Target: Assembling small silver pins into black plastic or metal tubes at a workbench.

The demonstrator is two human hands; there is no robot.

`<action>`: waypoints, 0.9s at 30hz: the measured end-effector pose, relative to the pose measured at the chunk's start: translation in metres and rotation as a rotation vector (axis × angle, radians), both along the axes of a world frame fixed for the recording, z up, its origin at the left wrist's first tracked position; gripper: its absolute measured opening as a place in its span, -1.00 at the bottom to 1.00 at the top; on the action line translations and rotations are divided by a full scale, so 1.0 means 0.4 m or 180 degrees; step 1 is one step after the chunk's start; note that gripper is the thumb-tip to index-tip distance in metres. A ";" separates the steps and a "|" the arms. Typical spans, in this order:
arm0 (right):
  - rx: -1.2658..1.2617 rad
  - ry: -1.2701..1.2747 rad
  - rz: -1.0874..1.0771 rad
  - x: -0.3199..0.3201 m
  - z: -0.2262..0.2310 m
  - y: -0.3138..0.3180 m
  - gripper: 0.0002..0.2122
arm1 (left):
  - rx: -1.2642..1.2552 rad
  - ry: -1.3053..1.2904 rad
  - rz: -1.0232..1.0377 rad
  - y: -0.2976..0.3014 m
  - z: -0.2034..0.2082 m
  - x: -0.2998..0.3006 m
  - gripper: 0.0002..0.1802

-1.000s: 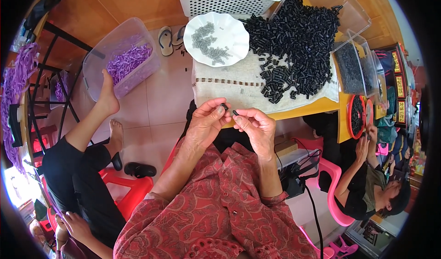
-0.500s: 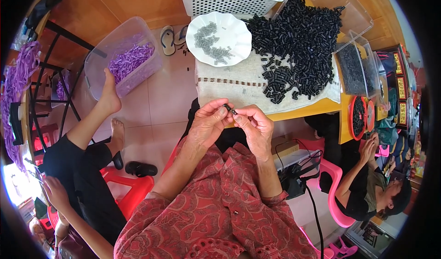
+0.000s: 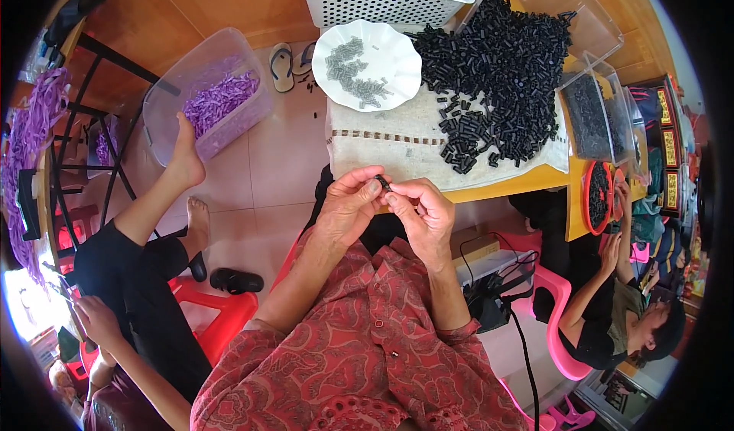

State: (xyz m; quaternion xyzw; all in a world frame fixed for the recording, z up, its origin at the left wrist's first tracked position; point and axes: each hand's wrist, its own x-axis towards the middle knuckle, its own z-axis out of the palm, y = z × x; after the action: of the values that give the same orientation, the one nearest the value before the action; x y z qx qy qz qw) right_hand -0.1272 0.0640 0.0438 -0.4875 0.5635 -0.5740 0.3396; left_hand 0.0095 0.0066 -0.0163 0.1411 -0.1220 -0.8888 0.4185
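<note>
Between my fingertips, just off the near edge of the table, is a small black plastic piece (image 3: 383,182). My left hand (image 3: 350,206) pinches one end of it with thumb and forefinger. My right hand (image 3: 422,213) pinches the other end, its thumb and forefinger pressed close. Beyond my hands, a white scalloped plate (image 3: 401,56) holds small clear pieces (image 3: 348,62) grouped on its left and lower side. A large heap of small black pieces (image 3: 497,71) spreads over the pale cloth (image 3: 375,152) to the right of the plate.
A white perforated basket (image 3: 382,10) of black pieces stands at the back. Clear bins (image 3: 596,110) and a red tray (image 3: 587,209) lie to the right, near another person's hands (image 3: 612,255). At left are a bin of purple strips (image 3: 218,106) and another person's legs (image 3: 145,224).
The black parts, slightly apart before, now sit together between my fingertips. The person at right has reached one hand toward the red tray. My view has shifted slightly.
</note>
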 end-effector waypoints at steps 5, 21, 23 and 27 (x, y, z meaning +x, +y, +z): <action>0.0028 0.0025 -0.0070 0.004 0.004 0.000 -0.88 | -0.0029 -0.0053 0.0002 0.000 0.002 0.001 -0.72; -0.0014 0.0528 -0.0358 0.021 0.024 0.005 -0.87 | -0.0557 -0.0415 0.0173 0.006 -0.008 0.003 -0.76; 0.0006 0.0546 -0.0346 0.021 0.031 0.005 -0.88 | -0.0731 -0.0505 0.0248 0.008 -0.010 0.001 -0.76; 0.0219 0.0185 -0.0196 0.013 0.026 0.007 -0.87 | -0.0555 -0.0373 0.0209 0.006 -0.009 0.004 -0.77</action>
State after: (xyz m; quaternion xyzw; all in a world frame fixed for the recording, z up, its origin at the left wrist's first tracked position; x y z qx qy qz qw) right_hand -0.1222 0.0668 0.0544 -0.4744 0.6072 -0.5500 0.3219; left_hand 0.0110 0.0091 -0.0199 0.1599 -0.2185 -0.8509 0.4503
